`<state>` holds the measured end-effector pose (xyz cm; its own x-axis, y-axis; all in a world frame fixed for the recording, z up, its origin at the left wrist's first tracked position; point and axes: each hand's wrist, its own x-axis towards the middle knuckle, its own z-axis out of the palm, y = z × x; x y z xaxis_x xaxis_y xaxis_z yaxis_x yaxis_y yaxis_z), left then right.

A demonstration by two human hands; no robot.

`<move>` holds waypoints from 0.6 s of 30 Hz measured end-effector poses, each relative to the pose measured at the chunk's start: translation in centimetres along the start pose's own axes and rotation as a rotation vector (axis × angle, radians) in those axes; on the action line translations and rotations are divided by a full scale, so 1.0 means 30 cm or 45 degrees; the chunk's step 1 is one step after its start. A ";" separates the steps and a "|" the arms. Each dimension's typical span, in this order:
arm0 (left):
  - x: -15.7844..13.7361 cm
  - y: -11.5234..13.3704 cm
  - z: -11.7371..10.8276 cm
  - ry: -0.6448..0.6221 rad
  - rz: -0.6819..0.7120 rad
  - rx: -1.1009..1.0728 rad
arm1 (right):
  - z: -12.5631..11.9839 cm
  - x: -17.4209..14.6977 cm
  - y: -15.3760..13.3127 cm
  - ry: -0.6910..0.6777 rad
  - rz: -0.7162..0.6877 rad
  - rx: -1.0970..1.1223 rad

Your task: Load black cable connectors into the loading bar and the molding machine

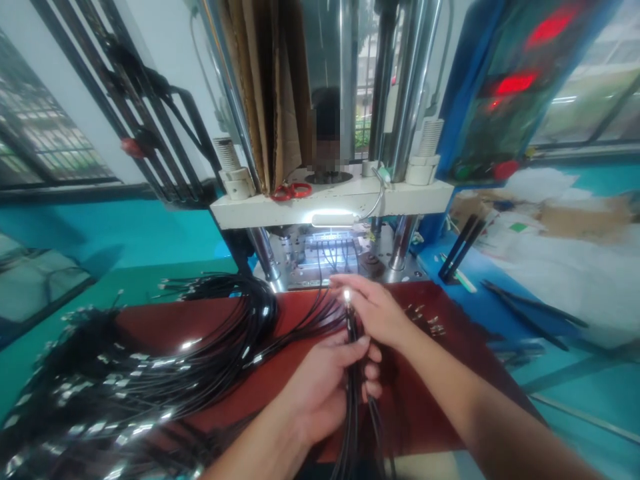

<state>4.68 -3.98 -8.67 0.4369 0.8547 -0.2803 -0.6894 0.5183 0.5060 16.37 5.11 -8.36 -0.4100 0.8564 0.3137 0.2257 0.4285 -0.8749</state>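
Note:
My left hand (330,380) is wrapped around a bundle of black cables (353,413), with the thumb pressed across them and the lower ends hanging toward me. At the upper end of the bundle, a bright metal tip (347,294) catches the light. My right hand (377,310) has its fingers bent around these cable ends, though its thumb is mostly hidden. Beyond the hands, more cables lead into the lit metal mold (327,253) of a press.
A large pile of black cables (150,380) covers the left of the red-brown board (450,373). Small metal pieces (430,323) lie at its right. Red-handled scissors (293,192) rest on the white press plate (280,212). Black tongs (530,313) lie at right.

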 end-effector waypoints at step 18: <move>0.061 -0.058 -0.085 0.094 0.063 0.276 | -0.064 0.173 0.211 -0.134 0.060 -1.325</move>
<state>5.21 -3.23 -12.14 0.3567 0.8827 -0.3060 -0.5650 0.4647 0.6818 17.38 12.81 -11.55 -0.4445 0.8708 0.2103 0.8721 0.4742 -0.1204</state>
